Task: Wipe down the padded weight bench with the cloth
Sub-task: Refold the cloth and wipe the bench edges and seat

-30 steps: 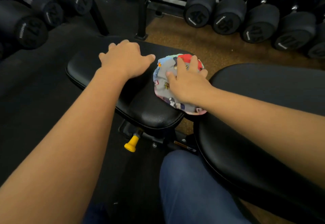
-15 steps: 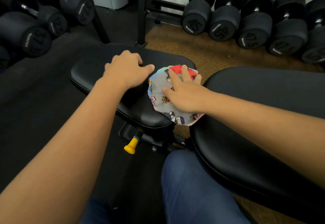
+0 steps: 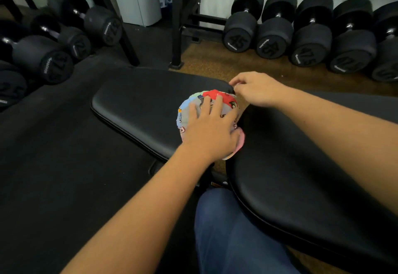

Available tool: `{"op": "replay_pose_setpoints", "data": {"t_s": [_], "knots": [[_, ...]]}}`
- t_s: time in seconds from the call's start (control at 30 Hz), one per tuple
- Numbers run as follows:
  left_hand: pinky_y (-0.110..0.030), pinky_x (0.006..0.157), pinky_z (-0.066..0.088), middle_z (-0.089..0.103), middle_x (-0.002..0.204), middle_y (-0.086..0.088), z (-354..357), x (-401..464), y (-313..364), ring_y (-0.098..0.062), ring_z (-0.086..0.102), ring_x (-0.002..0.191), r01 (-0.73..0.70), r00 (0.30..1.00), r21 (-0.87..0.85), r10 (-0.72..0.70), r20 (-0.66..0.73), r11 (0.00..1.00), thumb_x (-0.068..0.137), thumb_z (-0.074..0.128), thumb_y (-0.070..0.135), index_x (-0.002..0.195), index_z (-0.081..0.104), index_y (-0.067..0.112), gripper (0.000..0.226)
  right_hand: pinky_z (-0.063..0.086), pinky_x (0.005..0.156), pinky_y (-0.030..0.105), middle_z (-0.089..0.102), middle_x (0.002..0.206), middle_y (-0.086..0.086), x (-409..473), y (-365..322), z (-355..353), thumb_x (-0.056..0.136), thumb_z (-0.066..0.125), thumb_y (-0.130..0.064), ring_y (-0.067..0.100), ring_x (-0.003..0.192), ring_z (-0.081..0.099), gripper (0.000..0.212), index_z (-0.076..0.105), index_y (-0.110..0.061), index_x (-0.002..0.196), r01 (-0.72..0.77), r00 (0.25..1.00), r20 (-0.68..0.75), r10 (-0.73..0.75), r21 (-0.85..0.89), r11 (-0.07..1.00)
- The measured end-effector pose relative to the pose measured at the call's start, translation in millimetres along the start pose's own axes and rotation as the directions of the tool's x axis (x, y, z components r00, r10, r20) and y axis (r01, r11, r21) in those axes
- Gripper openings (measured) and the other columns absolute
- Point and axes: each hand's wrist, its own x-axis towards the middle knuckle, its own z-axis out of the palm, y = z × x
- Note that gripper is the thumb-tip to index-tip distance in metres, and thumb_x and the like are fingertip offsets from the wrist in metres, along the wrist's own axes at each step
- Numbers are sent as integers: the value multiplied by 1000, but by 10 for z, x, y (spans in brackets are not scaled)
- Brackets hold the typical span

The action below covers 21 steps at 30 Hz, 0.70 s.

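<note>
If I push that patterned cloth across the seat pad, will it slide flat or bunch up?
The multicoloured printed cloth looks soft and floppy: its edge droops off the black padded seat pad, so it probably bunches. The pad's glossy vinyl suggests it slides easily. The left hand, pressing flat on it, should keep it spread; the right hand is beside it.

This is a gym's free-weight area. A black padded weight bench sits in the middle, with a second black pad just to its right. Behind the bench, a row of black dumbbells stamped 45 and 47.5 lies on the brown speckled floor; more dumbbells lie to the bench's left on black rubber matting. Black steel rack uprights stand behind the bench.
</note>
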Motion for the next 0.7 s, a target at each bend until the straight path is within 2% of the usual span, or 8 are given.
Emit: {"op": "replay_pose_setpoints", "data": {"t_s": [0.1, 0.2, 0.3, 0.37, 0.43, 0.5, 0.6, 0.7], "knots": [[-55, 111, 20, 24, 156, -13, 38, -262, -70, -36, 21, 142, -87, 991, 87, 95, -96, 992, 91, 29, 43, 143, 32, 34, 52, 35, 86, 30, 57, 131, 2, 95, 41, 58, 98, 42, -32, 20, 115, 51, 30, 58, -25, 122, -17, 1000, 19, 17, -5, 1000], [-53, 110, 27, 33, 152, -14, 64, -508, -121, -38, 30, 139, -120, 987, 123, 132, -95, 985, 82, 32, 39, 139, 38, 34, 58, 38, 86, 33, 55, 131, 4, 145, 34, 88, 99, 39, -36, 21, 114, 51, 34, 54, -23, 127, -13, 1000, -2, 13, 8, 1000], [-51, 109, 30, 36, 151, -9, 24, -431, -83, -36, 32, 138, -65, 992, 108, 75, -97, 992, 80, 44, 39, 143, 32, 27, 65, 35, 101, 36, 44, 145, 6, 176, -76, 128, 101, 38, -35, 23, 130, 43, 43, 42, -22, 142, 82, 997, 1, -82, -17, 996], [-48, 110, 29, 32, 152, -7, -13, -262, -35, -32, 29, 140, 10, 993, 66, -2, -118, 998, 82, 51, 43, 147, 24, 21, 74, 32, 105, 35, 39, 149, 7, 190, -172, 147, 102, 37, -34, 23, 134, 39, 44, 40, -22, 144, 131, 991, 27, -131, -11, 991], [-46, 113, 25, 26, 155, -8, -10, -184, -7, -30, 21, 143, 69, 992, 76, -61, -110, 995, 84, 52, 46, 149, 20, 19, 77, 33, 102, 35, 39, 147, 8, 218, -215, 168, 103, 34, -34, 24, 131, 41, 42, 44, -22, 142, 143, 989, 38, -142, -12, 990], [-46, 114, 21, 24, 157, -9, 12, -259, -7, -31, 19, 144, 67, 993, 117, -56, -100, 991, 86, 50, 44, 149, 21, 20, 73, 35, 100, 36, 41, 144, 10, 244, -231, 175, 103, 31, -37, 25, 126, 45, 42, 49, -21, 138, 139, 990, 25, -138, -13, 990], [-47, 112, 26, 35, 152, -11, 20, -557, -44, -33, 30, 140, 37, 989, 125, -19, -144, 991, 83, 52, 40, 146, 31, 19, 69, 39, 101, 44, 44, 140, 11, 295, -258, 195, 101, 31, -44, 29, 123, 47, 46, 52, -21, 134, 130, 991, -1, -130, -37, 991], [-46, 111, 27, 43, 147, -10, 72, -815, -129, -32, 37, 137, 45, 980, 96, -25, -197, 994, 79, 46, 42, 142, 38, 19, 67, 41, 97, 44, 44, 136, 9, 296, -316, 245, 100, 33, -46, 29, 122, 46, 46, 53, -23, 133, 182, 983, -22, -184, -67, 981]]}}
